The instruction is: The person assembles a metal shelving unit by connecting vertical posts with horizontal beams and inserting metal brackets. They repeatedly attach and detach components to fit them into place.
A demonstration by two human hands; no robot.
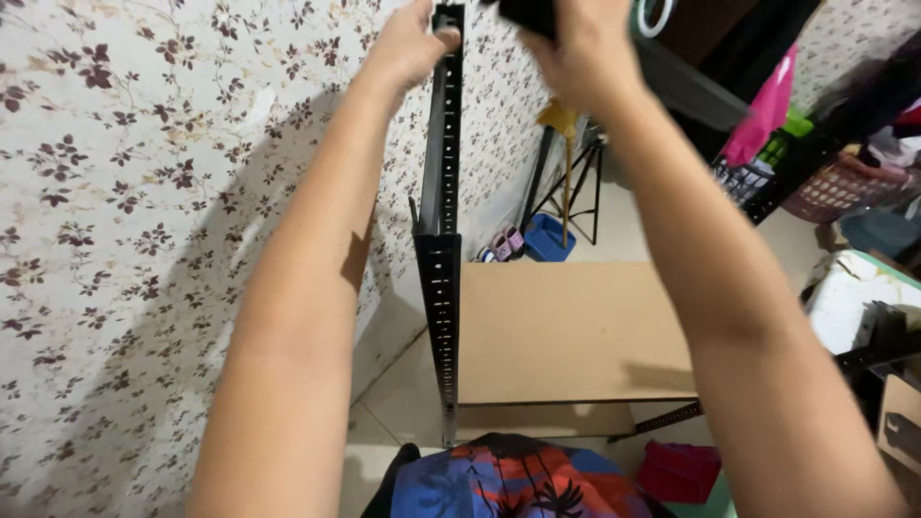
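A tall black slotted metal upright of a shelf rack stands in front of me beside a floral wallpapered wall. My left hand grips the top of this post at the upper edge of the view. My right hand is closed around a dark black object, partly cut off by the frame top, just right of the post top. A tan board shelf sits level in the rack below my arms.
A second black rail runs under the shelf's right front. On the floor behind are a blue box, small shoes and a stand with thin legs. A pink basket and hanging clothes crowd the right.
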